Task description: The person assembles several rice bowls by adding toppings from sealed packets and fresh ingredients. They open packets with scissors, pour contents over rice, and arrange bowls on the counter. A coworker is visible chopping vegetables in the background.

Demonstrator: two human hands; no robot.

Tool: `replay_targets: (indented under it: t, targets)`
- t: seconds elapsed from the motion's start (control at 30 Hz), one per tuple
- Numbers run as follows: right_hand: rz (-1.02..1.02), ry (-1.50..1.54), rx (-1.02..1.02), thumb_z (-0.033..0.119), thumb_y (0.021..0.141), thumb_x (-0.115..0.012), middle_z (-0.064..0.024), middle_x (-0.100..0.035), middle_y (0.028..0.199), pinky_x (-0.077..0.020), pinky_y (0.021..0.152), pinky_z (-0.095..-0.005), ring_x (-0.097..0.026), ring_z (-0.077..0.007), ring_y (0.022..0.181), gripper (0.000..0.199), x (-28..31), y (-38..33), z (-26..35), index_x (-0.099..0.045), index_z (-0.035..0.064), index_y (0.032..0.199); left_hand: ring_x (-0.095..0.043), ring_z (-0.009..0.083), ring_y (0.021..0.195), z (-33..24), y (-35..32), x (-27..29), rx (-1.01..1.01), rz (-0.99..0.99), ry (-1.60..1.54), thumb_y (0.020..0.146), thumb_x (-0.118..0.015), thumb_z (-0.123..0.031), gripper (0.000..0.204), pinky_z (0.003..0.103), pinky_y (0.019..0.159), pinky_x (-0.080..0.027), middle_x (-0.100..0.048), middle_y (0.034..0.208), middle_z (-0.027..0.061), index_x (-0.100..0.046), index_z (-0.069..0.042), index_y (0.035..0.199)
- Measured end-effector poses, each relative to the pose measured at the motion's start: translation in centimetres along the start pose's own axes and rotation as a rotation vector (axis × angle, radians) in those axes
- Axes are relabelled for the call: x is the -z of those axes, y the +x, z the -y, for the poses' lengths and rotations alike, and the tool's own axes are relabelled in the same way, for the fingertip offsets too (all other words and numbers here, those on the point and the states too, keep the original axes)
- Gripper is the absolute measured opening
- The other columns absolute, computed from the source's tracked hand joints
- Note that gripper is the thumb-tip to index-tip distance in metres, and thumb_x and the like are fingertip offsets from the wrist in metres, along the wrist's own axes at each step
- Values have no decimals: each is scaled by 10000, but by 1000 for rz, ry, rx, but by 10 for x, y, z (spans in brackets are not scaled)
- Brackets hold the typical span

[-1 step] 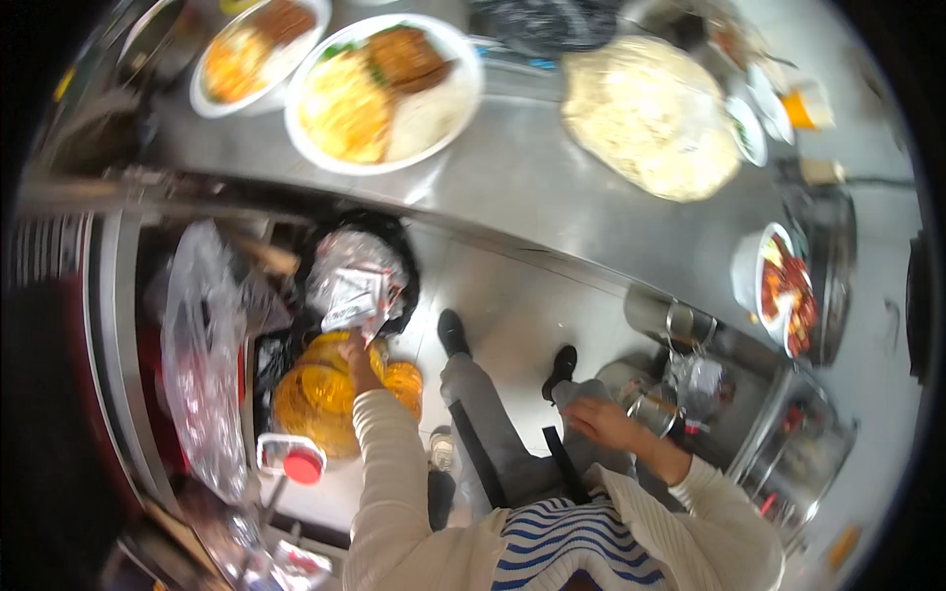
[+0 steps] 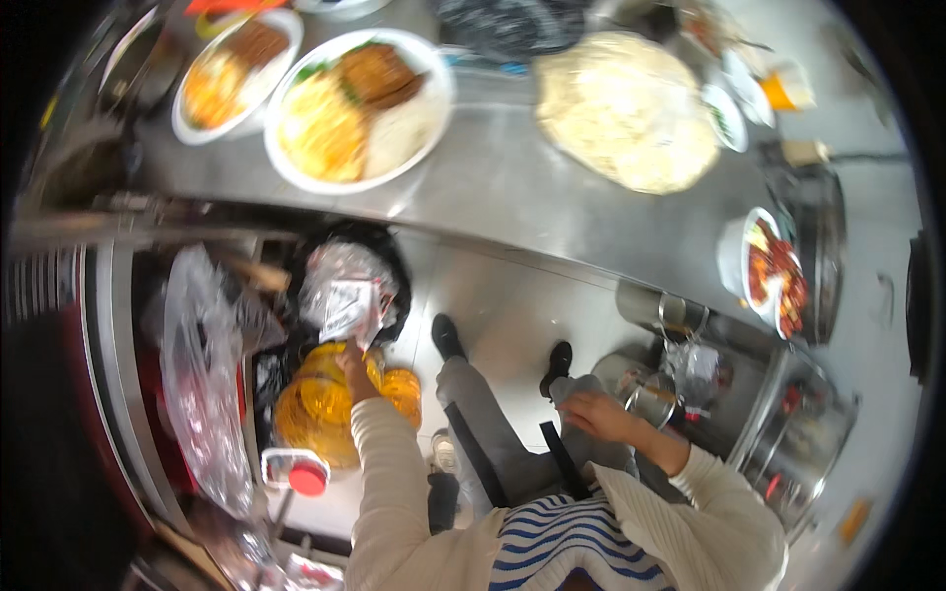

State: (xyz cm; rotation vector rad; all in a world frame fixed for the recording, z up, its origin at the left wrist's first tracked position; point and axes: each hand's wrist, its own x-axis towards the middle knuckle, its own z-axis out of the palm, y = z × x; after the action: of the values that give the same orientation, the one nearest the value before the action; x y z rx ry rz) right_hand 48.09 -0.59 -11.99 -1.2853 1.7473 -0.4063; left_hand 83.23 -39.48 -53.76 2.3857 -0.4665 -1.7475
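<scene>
Low on the left, my left hand (image 2: pixel 353 368) reaches down above the yellow oil jugs (image 2: pixel 320 409). Its fingers look closed on the lower edge of a white and red printed packet (image 2: pixel 350 309). That packet overlaps the mouth of a bin lined with a black bag (image 2: pixel 396 281), where crumpled clear plastic (image 2: pixel 340 266) lies. My fingertips are small and partly hidden. Over my right thigh hangs my right hand (image 2: pixel 596 415), fingers loosely stretched and nothing in them.
Across the steel counter (image 2: pixel 473 182) stand a white plate of food (image 2: pixel 440 108), a smaller bowl of food (image 2: pixel 182 103), plastic-covered dough (image 2: pixel 626 113) and a white bowl of red pieces (image 2: pixel 734 258). Metal pots (image 2: pixel 650 402) sit below right. A clear plastic bag (image 2: pixel 202 384) hangs at left.
The view has shifted slightly, so the counter's plates sit further left. My left hand stays at the packet; my right hand remains over my thigh.
</scene>
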Motion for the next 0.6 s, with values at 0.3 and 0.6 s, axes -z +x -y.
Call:
replay_targets:
  t: [0.3,0.6]
  targets:
    - [-223,4,-139,199,857,-584,-83,-593,835,-462,690,-429,-590,-317,782,125,53,-73,29,-536,84,842,-624,156,750,-12,-305,-92,-354,493,315,841,-606,-126,380,263,579,-431,-647,945,60,-526,-83,1210]
    - [-943,164,-359,77,832,-554,-99,-565,882,-476,675,-404,-595,-316,785,93,116,-277,-71,-564,78,925,-585,90,861,56,-622,-216,-627,1083,782,891,-607,-133,245,225,739,-457,-652,945,29,-629,-3,1098]
